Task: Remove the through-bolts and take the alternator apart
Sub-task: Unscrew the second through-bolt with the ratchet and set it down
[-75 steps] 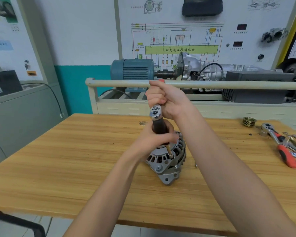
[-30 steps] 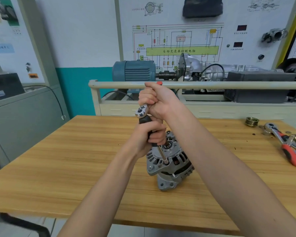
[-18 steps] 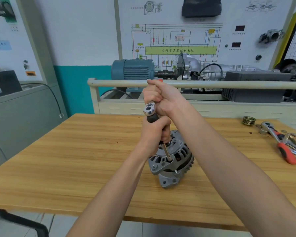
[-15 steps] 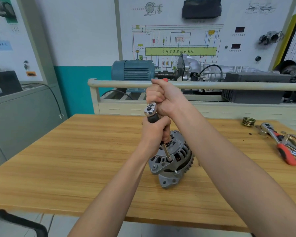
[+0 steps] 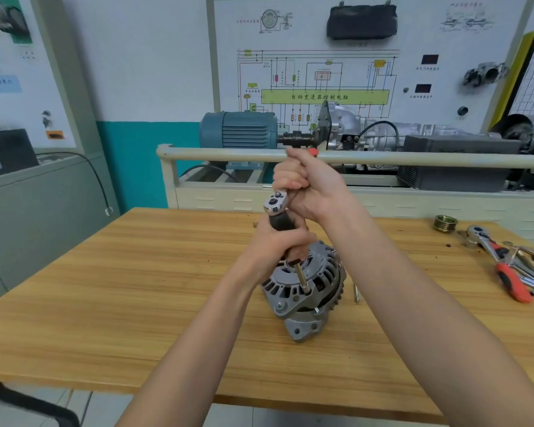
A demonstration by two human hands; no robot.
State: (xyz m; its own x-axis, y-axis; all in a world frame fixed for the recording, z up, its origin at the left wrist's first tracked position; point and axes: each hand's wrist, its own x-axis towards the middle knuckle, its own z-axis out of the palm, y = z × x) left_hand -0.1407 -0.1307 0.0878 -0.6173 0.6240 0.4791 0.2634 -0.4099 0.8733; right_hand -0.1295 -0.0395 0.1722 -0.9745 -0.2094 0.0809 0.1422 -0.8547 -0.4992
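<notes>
Alternator (image 5: 305, 291) unmoved on table (image 5: 105, 303), left hand (image 5: 278, 241) still gripping driver (image 5: 282, 220), right hand (image 5: 309, 186) clenching ratchet (image 5: 275, 203).

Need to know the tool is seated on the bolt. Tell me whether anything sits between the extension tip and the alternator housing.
Nothing visible does. The extension tip sits directly on the alternator. The left hand grips the black handle; the right hand grips the ratchet.

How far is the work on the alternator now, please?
Done: one loose bolt lies on the table, and the pulley is off, apparently. In hand: the left hand and right hand grip a ratchet set on the alternator. Left: the housing is unsplit.
</notes>
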